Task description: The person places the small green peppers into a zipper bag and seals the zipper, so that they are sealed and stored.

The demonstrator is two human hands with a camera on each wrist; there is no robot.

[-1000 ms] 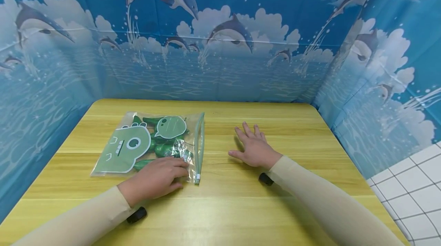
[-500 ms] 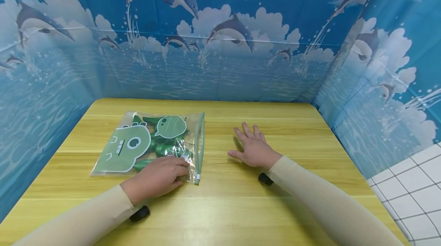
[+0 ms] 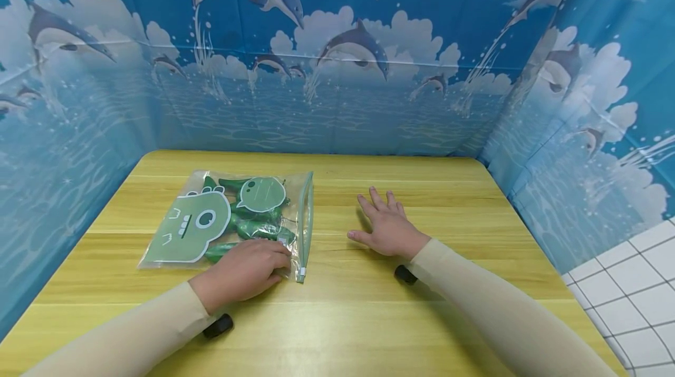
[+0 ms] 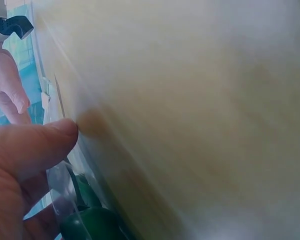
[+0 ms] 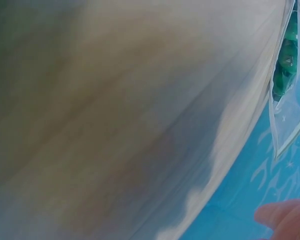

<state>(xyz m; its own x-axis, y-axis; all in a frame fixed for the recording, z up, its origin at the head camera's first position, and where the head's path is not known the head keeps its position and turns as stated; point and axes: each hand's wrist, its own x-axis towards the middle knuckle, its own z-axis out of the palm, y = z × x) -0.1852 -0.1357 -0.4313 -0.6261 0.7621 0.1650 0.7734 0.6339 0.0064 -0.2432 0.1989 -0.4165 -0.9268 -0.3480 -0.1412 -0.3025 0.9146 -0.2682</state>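
Observation:
A clear zip bag (image 3: 304, 230) with a green cartoon print lies on the wooden table (image 3: 337, 330), left of centre. Several shiny dark-green pieces (image 3: 253, 229) are inside; their kind is hard to tell through the plastic. My left hand (image 3: 245, 271) is over the bag's near edge, its curled fingers and thumb on either side of the plastic. In the left wrist view the thumb (image 4: 45, 145) comes close to the tabletop, with plastic between it and the fingers. My right hand (image 3: 390, 227) rests on the table right of the bag, fingers spread, holding nothing.
A blue curtain (image 3: 337, 107) printed with dolphins hangs behind the table and along both sides. White tiles (image 3: 627, 295) show at the lower right. A black wrist device (image 3: 218, 326) sits under each cuff.
My left hand has shifted slightly to the right along the bag's near edge, and its thumb has drawn closer to the fingers. The reflections on the bag have changed. My right hand is nearly still.

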